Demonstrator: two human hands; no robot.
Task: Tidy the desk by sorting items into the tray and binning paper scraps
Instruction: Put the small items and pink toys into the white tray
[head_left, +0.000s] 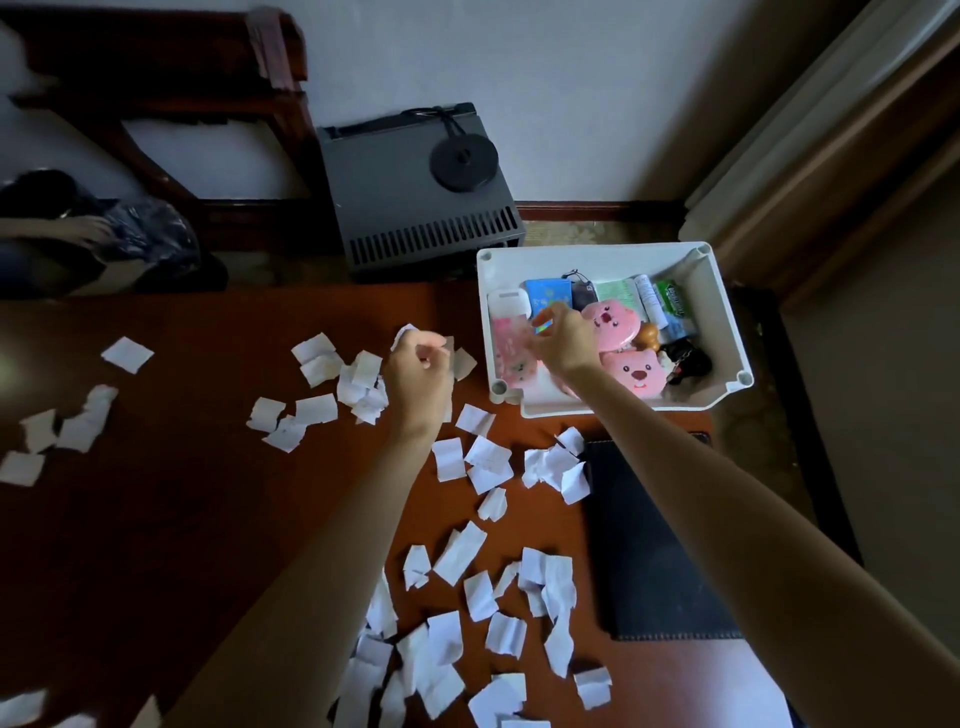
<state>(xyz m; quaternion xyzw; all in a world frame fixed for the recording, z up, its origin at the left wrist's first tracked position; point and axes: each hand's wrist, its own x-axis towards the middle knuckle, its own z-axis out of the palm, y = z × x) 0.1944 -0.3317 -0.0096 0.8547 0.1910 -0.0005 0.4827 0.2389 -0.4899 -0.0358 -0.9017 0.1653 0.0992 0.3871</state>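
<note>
Several torn white paper scraps (470, 556) lie scattered over the brown desk (182, 493). My left hand (418, 374) is curled near the desk's far edge, and a white scrap (405, 330) pokes out above its knuckles. A white plastic tray (722, 312) stands at the far right of the desk. It holds two pink animal-face toys (636, 371), a blue card (548, 292), a green packet (672, 301) and small dark items. My right hand (563, 338) hovers inside the tray's left half with its fingers loosely bent. It is blurred, and I see nothing clearly held in it.
A black notebook (649, 535) lies on the desk's right side below the tray. On the floor beyond the desk stands a grey slatted box (415, 208). At far left, another person's hand (88, 228) touches a black plastic bag (150, 236). A dark wooden chair stands behind it.
</note>
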